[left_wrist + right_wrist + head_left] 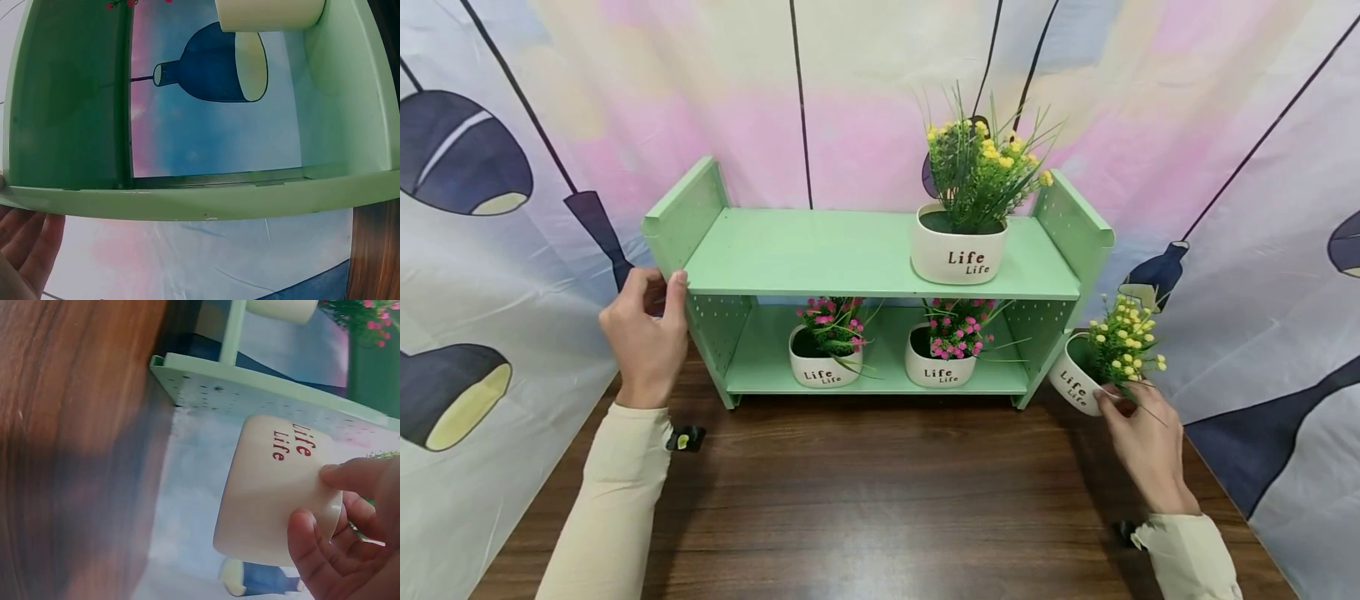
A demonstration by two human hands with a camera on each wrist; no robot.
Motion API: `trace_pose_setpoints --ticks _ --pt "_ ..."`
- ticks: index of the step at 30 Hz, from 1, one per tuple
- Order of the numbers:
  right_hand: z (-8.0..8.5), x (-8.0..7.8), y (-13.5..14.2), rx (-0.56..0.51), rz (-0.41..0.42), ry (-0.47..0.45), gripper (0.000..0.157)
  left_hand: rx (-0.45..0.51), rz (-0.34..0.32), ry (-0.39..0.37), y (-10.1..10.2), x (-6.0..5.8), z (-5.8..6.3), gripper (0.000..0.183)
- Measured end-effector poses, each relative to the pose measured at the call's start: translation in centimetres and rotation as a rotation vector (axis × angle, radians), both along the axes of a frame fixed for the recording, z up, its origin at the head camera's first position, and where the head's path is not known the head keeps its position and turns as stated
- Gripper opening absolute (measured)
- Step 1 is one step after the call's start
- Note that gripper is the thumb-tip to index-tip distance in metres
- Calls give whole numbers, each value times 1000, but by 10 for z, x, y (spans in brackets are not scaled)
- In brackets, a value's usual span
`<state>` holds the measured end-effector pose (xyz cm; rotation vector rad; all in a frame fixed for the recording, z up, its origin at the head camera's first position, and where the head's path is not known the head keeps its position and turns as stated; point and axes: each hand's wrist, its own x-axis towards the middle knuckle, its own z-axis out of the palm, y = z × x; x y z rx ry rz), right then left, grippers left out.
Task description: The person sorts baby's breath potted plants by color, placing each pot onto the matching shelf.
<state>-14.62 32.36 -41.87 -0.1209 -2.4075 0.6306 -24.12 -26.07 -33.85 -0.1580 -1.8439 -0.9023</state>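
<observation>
In the head view, my right hand (1146,442) grips a white flower pot (1078,375) of small yellow flowers, tilted, beside the shelf's right side. The right wrist view shows the thumb and fingers on the wall of that pot (269,506), which is marked "Life". My left hand (651,342) holds the left side panel of the green two-tier shelf (820,250), thumb at the front edge and fingers on the outer side. In the left wrist view, part of the left hand (31,250) shows at the panel's edge (212,203).
A taller yellow-flowered pot (958,254) stands on the upper tier, toward the right. Below it, the lower tier bears two pink-flowered pots, one left of the middle (826,362) and one right of it (940,362). The shelf stands on a dark wooden table (880,492) before a patterned curtain (865,100).
</observation>
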Motion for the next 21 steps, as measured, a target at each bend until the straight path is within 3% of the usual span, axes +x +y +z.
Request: trace_pose_setpoints --ticks 9,21 --pt "17 24 0 -68 -36 -51 16 8 16 10 2 -1 0 37" --pt "49 50 -20 -97 -75 -20 13 17 32 20 4 0 0 34"
